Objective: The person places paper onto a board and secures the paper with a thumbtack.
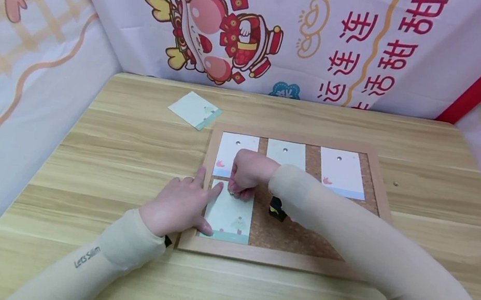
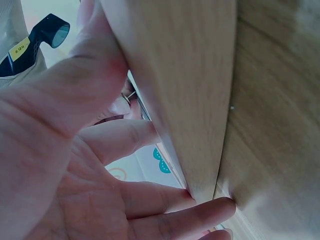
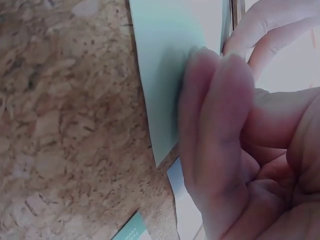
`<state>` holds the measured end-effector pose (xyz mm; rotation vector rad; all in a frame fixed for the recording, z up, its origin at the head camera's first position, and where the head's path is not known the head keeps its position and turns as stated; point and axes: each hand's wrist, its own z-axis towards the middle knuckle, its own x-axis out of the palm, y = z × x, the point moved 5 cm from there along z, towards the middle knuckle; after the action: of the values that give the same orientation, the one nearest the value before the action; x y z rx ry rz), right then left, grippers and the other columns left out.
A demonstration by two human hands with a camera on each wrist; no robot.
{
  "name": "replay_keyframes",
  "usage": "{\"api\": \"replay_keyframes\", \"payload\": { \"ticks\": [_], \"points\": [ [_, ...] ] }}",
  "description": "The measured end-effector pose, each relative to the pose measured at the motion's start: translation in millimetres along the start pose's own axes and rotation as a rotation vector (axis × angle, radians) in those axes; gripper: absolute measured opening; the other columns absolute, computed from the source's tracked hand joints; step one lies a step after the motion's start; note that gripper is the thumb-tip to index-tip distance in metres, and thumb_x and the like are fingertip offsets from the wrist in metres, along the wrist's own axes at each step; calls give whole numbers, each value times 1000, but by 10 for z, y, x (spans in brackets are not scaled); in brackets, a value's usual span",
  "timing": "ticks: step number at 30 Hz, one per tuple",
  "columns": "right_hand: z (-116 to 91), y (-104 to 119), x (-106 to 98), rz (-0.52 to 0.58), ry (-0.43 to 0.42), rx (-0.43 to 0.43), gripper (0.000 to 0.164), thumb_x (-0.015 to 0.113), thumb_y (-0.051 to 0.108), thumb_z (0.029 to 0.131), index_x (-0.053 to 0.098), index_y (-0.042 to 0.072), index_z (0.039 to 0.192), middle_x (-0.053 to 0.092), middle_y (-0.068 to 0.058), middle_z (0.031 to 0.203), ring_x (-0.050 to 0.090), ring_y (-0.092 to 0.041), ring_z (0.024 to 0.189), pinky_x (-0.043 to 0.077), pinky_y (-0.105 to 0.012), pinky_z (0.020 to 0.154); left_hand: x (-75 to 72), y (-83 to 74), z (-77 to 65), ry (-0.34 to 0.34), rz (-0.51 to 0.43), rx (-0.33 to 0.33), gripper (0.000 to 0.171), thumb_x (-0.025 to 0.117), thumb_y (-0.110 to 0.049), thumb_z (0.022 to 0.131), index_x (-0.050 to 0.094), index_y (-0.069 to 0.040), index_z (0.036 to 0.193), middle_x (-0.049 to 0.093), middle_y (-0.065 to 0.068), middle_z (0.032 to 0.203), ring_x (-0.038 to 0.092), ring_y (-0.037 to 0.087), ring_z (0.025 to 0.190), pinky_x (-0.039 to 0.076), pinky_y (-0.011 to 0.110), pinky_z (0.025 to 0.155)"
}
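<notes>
A pale green note lies at the lower left of the wood-framed corkboard. My left hand spreads its fingers over the left frame edge, with thumb and index finger resting on the note. Above the note's upper part, my right hand pinches a thumbtack between curled fingers. The tack's metal point shows in the left wrist view; in the right wrist view the fingers hide it. Those fingertips are close over the note's surface.
Along the board's top row, a left note, a middle note and a right note are each pinned by a tack. A loose green note lies behind the board, left. One loose thumbtack sits on the table at right.
</notes>
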<state>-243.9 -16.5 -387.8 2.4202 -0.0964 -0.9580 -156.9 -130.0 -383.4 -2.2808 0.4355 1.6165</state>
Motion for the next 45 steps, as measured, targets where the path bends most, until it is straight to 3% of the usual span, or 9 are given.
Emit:
{"api": "replay_keyframes", "payload": {
  "ticks": [12,29,45],
  "points": [
    [-4,-85,-12,144,75,8,8,70,9,93,72,3,87,69,-12,73,64,-18,58,57,-31,62,-8,-5,-2,33,-25,-25,100,83,-56,70,43,-13,151,24,38,152,55,47,117,41,60,95],
    [-13,-111,-28,198,85,61,7,70,9,92,70,2,91,71,-14,79,67,-20,60,58,-32,64,-6,-14,12,35,-30,-22,100,82,-56,70,43,-14,151,24,38,152,54,47,118,42,59,95],
    [-4,-102,-12,175,83,72,11,71,12,92,68,2,94,72,-14,80,67,-20,62,58,-32,64,8,-10,5,33,-39,-27,99,83,-56,70,44,-13,151,24,38,152,52,47,120,41,60,95]
  ]
}}
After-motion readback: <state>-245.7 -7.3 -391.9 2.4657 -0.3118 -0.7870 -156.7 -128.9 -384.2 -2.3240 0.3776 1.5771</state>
